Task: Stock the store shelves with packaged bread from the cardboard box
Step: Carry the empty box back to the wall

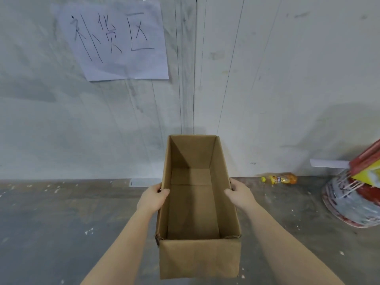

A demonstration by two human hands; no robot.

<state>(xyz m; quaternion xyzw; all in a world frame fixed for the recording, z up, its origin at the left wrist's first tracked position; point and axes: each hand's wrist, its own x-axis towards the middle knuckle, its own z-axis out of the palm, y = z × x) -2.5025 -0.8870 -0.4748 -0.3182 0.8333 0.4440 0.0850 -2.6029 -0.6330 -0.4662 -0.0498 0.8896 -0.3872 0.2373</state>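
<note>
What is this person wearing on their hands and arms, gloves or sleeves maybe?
Nothing that shows. The left hand and right hand are bare: no gloves, rings or watch visible. The left forearm and right forearm are uncovered to the picture's edge; no sleeve in view.

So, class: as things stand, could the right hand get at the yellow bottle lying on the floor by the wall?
Probably not yet: the right hand grips the wall of the cardboard box, and the bottle lies farther off on the floor. Nothing visible blocks the way.
</note>
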